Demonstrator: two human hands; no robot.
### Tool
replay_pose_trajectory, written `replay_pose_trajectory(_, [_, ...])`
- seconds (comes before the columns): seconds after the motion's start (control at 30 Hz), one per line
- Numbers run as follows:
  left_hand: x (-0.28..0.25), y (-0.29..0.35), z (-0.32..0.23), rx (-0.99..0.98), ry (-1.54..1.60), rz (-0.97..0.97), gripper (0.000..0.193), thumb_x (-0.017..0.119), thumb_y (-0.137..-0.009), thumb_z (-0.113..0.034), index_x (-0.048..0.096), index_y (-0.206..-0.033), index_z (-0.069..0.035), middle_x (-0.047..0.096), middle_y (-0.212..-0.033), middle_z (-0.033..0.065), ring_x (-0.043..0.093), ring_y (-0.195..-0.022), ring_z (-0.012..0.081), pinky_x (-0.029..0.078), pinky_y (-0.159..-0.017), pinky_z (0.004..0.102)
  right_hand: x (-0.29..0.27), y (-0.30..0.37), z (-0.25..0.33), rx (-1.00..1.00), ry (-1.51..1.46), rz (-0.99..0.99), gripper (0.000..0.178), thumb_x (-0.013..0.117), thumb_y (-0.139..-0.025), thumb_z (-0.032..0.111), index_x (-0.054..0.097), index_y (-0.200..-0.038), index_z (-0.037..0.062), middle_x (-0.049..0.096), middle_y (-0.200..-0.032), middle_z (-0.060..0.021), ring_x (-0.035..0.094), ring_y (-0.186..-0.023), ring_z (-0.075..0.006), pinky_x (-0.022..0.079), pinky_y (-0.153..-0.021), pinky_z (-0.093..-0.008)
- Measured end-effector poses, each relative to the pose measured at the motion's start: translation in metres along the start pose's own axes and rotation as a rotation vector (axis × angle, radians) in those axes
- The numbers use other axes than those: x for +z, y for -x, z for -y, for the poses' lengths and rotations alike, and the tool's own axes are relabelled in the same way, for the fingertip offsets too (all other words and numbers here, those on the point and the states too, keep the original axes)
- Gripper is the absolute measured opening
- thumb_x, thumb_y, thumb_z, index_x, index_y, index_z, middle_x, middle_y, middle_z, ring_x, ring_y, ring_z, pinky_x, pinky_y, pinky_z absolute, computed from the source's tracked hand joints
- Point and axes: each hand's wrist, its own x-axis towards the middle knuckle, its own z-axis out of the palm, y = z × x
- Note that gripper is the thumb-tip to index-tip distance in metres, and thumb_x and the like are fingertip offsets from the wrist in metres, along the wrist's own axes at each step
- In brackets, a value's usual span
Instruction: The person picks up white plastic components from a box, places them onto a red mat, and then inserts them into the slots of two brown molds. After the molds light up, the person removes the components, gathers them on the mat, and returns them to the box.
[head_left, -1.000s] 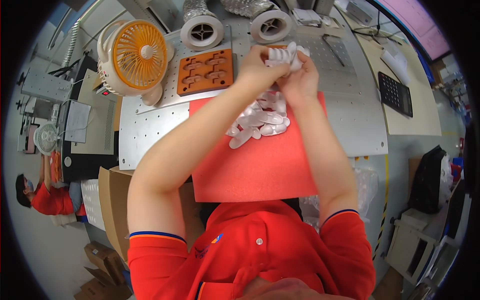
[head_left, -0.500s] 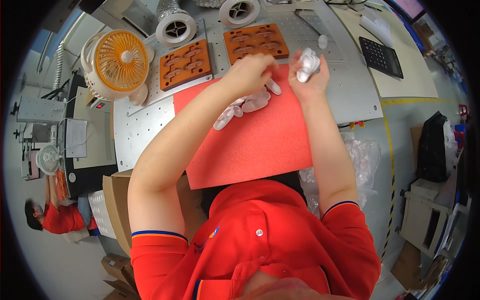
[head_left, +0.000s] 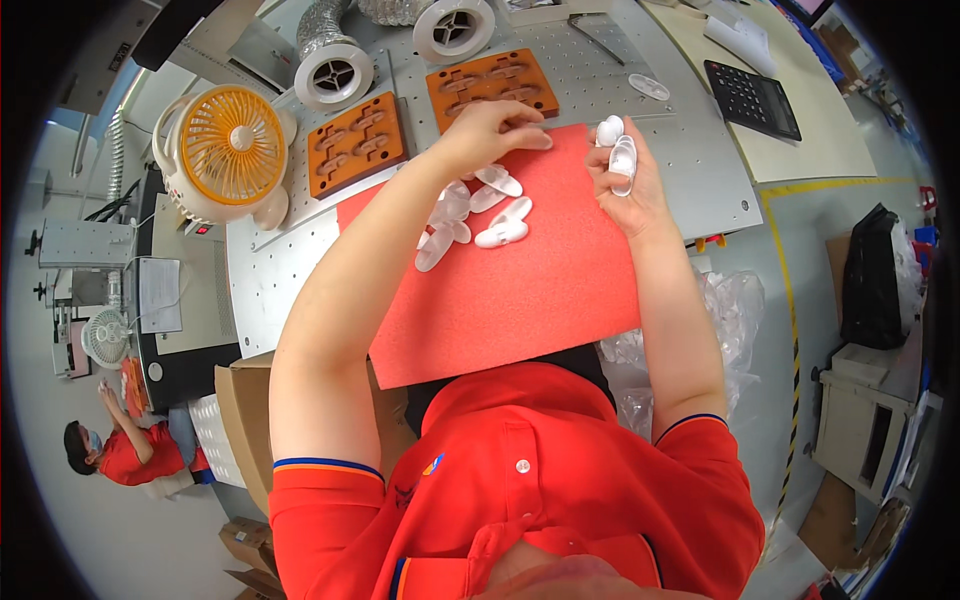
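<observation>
Several white, partly clear oval plastic pieces [head_left: 504, 232] lie loosely on a red foam mat [head_left: 505, 310], some partly behind my left forearm. My left hand [head_left: 490, 135] hovers over the mat's far edge, palm down, fingers bent and apart; no piece shows in it. At the mat's far right corner, my right hand [head_left: 635, 190] is closed around a few of the same oval plastic pieces [head_left: 622, 163]. They stick out between its thumb and fingers, and its palm is partly hidden.
Two orange slotted fixture blocks [head_left: 357, 145] stand beyond the mat on a perforated metal table [head_left: 285, 300]. One more oval piece [head_left: 649, 87] lies far right, near a black calculator [head_left: 752, 98]. An orange-and-white fan [head_left: 232, 140] and round duct vents [head_left: 335, 76] stand at the back left.
The pieces on the mat now lie more spread out. My left hand has moved slightly left, off the pieces. My right hand has turned and closed more around its pieces.
</observation>
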Motion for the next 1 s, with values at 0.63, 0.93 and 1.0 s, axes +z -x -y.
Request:
replay_pose_trajectory(0.63, [0.025,0.002,-0.034,-0.180,0.533,-0.588,0.018,0.061,-0.089,-0.005,0.066,-0.106,-0.004,0.066,-0.098,0.0067,0.063,-0.084,0.0145,0.051,-0.070,0.0284,0.045,0.035,-0.042,-0.038,1.013,0.019,0.060,0.057,-0.094,0.036,0.036,-0.146,0.0171,0.065,-0.088,-0.0029,0.055,-0.058,-0.0008,0.030,-0.037,-0.0136])
replay_pose_trajectory(0.93, [0.039,0.020,-0.063,0.282,0.155,-0.565,0.027,0.054,-0.083,0.010,0.067,-0.099,-0.007,0.061,-0.101,0.0074,0.060,-0.084,0.0200,0.049,-0.069,0.0299,0.028,0.038,-0.037,-0.073,1.076,-0.139,0.037,0.057,-0.093,0.040,0.054,-0.112,0.0087,0.064,-0.082,-0.0014,0.053,-0.056,-0.0009,0.032,-0.037,-0.0148])
replay_pose_trajectory(1.0, [0.040,0.021,-0.068,0.288,0.252,-0.608,0.025,0.055,-0.082,0.009,0.067,-0.099,-0.005,0.060,-0.101,0.0104,0.060,-0.088,0.0232,0.050,-0.075,0.0312,0.024,0.048,-0.025,-0.089,1.029,-0.090,0.037,0.058,-0.092,0.040,0.054,-0.110,0.0080,0.064,-0.082,-0.0027,0.053,-0.055,-0.0017,0.031,-0.036,-0.0154])
